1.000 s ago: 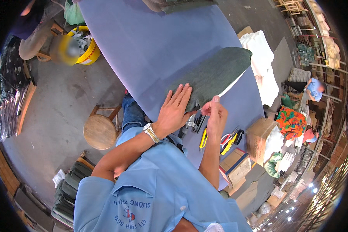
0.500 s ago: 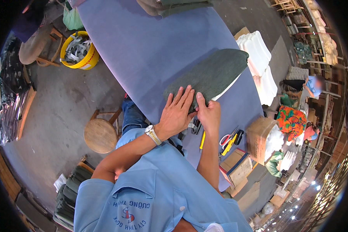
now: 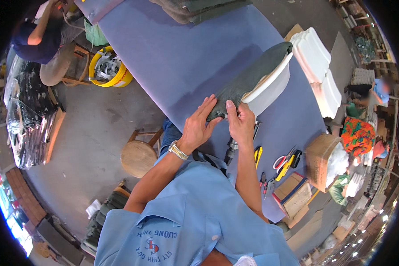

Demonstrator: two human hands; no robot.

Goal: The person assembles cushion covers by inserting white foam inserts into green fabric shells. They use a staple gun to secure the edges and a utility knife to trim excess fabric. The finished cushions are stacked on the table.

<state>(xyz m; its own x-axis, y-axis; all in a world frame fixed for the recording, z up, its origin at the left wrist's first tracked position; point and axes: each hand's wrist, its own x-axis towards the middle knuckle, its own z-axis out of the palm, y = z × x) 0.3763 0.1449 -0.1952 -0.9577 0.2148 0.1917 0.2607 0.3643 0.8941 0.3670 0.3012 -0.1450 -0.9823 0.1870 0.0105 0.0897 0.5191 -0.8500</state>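
Note:
A long panel with a dark green fabric cover (image 3: 248, 77) is tilted up over the blue tabletop. Its white foam edge (image 3: 270, 80) and pale inner side face right. My left hand (image 3: 198, 126), on the arm with the metal watch, grips the near end of the cover, fingers together on top and thumb at the edge. Close beside it, my right hand (image 3: 241, 124) is closed, pinching the near edge of the cover between thumb and fingers. A dark hand tool (image 3: 230, 150) lies partly hidden under my right wrist.
Right of my forearm lie a yellow cutter (image 3: 258, 155), scissors (image 3: 283, 163), pliers (image 3: 264, 182) and a cardboard box (image 3: 319, 162). White foam pieces (image 3: 312, 55) are stacked beyond the table's right side. Folded green fabric (image 3: 195, 11) lies at the far end. A stool (image 3: 138, 158) and yellow bucket (image 3: 122, 79) stand left.
The panel has tipped up, showing more of its white edge and pale inner side. My left hand, spread flat on the cover before, has shifted to grip its near end. The view has shifted.

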